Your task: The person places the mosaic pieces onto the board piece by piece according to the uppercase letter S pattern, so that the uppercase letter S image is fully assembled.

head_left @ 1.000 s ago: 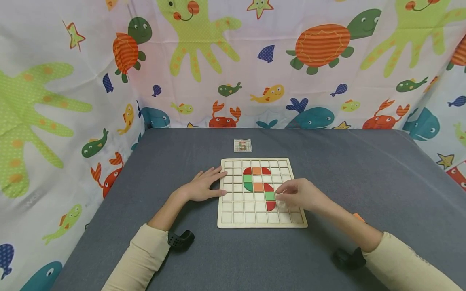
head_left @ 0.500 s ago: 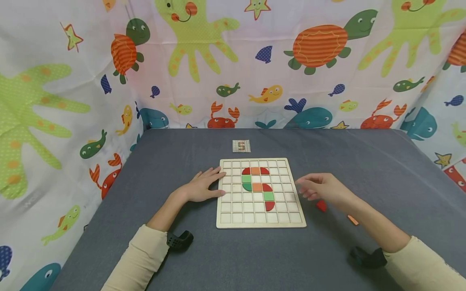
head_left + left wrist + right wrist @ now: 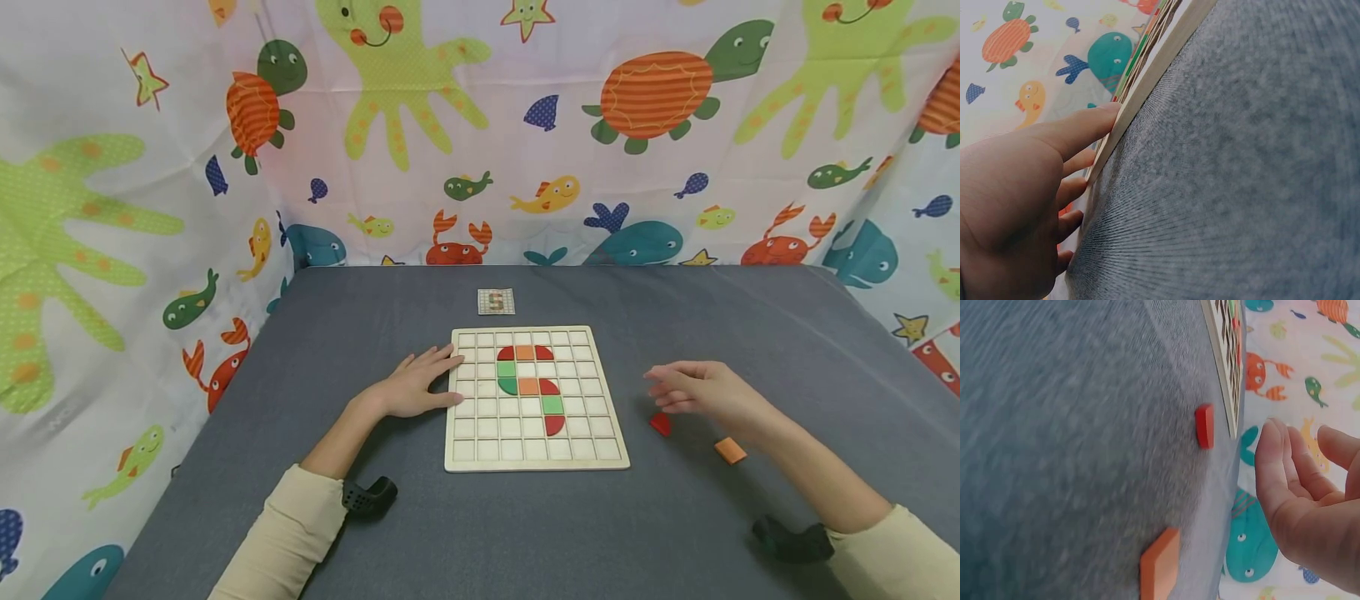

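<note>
A wooden grid board (image 3: 465, 451) lies on the grey cloth, with several red, orange and green tiles set in its squares. My left hand (image 3: 412, 385) rests at the board's left edge, fingers spread; in the left wrist view the thumb (image 3: 1088, 128) touches the rim. To the right of the board my right hand (image 3: 701, 390) hovers with loosely bent fingers and nothing between them. Beneath it on the cloth lies a red rounded tile (image 3: 661, 424). Nearer me and further right lies an orange square tile (image 3: 730, 451); both also show in the right wrist view.
A small card (image 3: 497, 302) printed with a coloured grid pattern lies behind the board. A curtain (image 3: 495, 100) with sea animals hangs behind the grey table (image 3: 360, 308) and at its sides. Black straps with camera mounts sit on both wrists.
My right hand has moved from the green tile on the board out to the right, above the loose tiles, uncovering the red and orange ones. The left hand has stayed in place.
</note>
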`<state>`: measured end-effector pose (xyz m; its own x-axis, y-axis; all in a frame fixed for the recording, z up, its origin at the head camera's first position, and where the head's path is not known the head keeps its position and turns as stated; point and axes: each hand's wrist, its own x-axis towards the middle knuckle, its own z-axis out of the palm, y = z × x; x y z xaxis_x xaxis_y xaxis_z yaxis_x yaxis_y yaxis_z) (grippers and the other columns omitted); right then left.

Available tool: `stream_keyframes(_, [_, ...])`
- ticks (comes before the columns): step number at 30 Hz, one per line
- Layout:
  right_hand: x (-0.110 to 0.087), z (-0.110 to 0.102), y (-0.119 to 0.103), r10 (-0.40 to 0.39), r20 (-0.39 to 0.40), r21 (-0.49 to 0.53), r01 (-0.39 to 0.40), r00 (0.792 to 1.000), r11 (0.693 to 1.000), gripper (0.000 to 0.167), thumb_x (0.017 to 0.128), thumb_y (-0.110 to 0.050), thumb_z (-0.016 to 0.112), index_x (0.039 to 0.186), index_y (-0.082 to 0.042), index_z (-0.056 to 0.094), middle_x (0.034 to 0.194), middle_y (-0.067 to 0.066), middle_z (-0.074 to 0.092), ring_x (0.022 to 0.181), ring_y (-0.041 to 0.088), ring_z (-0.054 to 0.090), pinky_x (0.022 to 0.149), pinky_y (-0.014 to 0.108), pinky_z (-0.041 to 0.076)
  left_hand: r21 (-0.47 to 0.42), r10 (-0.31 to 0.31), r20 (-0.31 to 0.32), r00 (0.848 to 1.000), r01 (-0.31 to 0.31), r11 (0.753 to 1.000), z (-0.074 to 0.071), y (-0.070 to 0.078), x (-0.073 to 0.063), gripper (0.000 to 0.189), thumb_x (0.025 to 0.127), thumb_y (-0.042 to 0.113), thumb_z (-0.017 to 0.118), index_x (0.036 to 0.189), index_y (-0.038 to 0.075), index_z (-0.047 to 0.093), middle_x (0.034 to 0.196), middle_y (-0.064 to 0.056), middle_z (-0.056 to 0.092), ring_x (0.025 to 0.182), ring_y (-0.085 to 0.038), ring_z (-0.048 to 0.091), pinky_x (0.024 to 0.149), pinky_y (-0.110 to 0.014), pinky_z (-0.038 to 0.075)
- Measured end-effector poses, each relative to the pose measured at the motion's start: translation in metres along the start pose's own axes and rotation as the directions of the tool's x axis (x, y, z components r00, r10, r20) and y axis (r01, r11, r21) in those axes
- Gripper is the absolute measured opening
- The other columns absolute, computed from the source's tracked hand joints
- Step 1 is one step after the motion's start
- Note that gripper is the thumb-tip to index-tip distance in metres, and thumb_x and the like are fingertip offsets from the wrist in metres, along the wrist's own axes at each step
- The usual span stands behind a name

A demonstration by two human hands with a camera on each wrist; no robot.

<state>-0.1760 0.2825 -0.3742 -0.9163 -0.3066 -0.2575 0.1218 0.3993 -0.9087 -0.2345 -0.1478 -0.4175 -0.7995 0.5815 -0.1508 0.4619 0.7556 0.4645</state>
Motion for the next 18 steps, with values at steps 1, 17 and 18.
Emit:
stream_keyframes(1, [-0.001,-0.002,0.001,-0.001,0.001,0.002,0.001,1.000,1.000,0.056,0.100,-0.031,0.052,0.135,0.012,0.044,0.121,0.024,0.059,0.102,0.025,0.063,0.085,0.033,0.051,0.001,0.000,0.000,1.000,0.000,1.000,0.000,0.000,0.000,0.073,0.094,0.047,0.055,0.152,0.012,0.028,0.157,-0.010,0.015,0.143,-0.031,0.008,0.110,-0.056,0.004])
stream_keyframes(17, [-0.020,-0.027,0.025,0.043,-0.021,0.019,-0.043,0.999,0.999,0.060,0.102,-0.032,0.048,0.136,0.016,0.039,0.119,0.021,0.060,0.100,0.017,0.064,0.084,0.031,0.051,-0.004,0.007,-0.003,1.000,-0.007,1.000,0.000,0.000,0.000,0.072,0.094,0.045,0.056,0.151,0.011,0.028,0.157,-0.011,0.015,0.143,-0.033,0.008,0.110,-0.056,0.004])
stream_keyframes(18, [-0.022,-0.029,0.026,0.041,-0.015,0.015,-0.041,0.999,0.999,0.060,0.102,-0.032,0.047,0.136,0.017,0.038,0.119,0.021,0.060,0.100,0.016,0.064,0.084,0.031,0.051,-0.003,0.006,-0.003,1.000,-0.006,1.000,0.000,0.000,0.000,0.072,0.094,0.045,0.056,0.151,0.011,0.028,0.157,-0.011,0.015,0.143,-0.032,0.008,0.110,-0.056,0.004])
